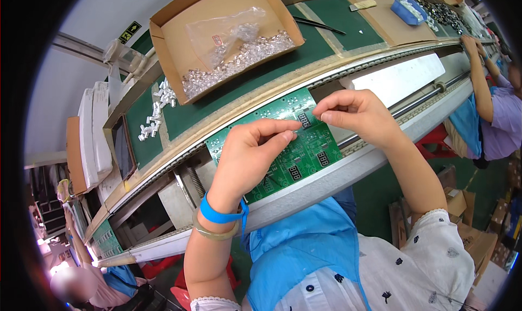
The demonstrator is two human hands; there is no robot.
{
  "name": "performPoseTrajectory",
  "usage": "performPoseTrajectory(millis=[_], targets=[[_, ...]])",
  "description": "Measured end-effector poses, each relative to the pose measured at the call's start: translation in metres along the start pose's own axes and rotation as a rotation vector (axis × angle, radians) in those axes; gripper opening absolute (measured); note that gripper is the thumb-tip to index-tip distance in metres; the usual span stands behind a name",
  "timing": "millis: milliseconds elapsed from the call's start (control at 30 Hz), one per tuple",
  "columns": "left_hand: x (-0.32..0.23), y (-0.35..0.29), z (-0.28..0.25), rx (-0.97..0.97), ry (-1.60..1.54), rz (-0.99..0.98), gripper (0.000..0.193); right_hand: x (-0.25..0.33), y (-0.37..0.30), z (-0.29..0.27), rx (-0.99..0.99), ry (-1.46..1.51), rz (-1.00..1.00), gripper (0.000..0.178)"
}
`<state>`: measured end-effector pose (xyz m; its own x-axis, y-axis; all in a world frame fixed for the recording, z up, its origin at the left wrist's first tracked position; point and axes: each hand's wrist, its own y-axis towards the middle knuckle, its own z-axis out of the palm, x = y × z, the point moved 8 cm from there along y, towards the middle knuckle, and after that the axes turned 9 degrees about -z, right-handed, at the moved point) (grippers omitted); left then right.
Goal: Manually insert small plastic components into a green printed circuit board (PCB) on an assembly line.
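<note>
A green circuit board [311, 148] lies across the conveyor rails in front of me. It carries several small black digit displays [294, 173]. My left hand [247, 153] is over the board, thumb and forefinger pinched close to the upper display [304, 120]. Whatever sits in that pinch is too small to name. Beyond the board's right edge, my right hand [356, 114] hovers with thumb and fingertips drawn together; its contents, if any, cannot be made out. A blue band [217, 213] circles my left wrist.
A cardboard box [163, 20] with many clear parts [239, 62] and a plastic bag [206, 32] stands behind. White parts [165, 93] lie left of it; tweezers [321, 25] and a blue bin [409, 10] are right. White foam [402, 74] rests by the rail. Other people work at both sides.
</note>
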<state>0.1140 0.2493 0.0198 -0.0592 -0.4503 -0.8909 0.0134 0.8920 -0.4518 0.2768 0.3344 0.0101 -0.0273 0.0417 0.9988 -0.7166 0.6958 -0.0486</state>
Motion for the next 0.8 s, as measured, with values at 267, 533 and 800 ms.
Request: performPoseTrajectory(millis=[267, 533, 800], targets=[[0.011, -0.004, 0.004, -0.070, -0.027, -0.001, 0.016, -0.010, -0.013, 0.001, -0.012, 0.020, 0.023, 0.014], [0.015, -0.004, 0.004, -0.105, -0.038, 0.008, 0.011, 0.006, -0.016, 0.002, 0.037, -0.238, -0.160, 0.017], [0.012, -0.004, 0.004, -0.189, 0.104, 0.036, 0.012, 0.034, -0.023, 0.021, 0.151, -0.870, -0.494, 0.020]])
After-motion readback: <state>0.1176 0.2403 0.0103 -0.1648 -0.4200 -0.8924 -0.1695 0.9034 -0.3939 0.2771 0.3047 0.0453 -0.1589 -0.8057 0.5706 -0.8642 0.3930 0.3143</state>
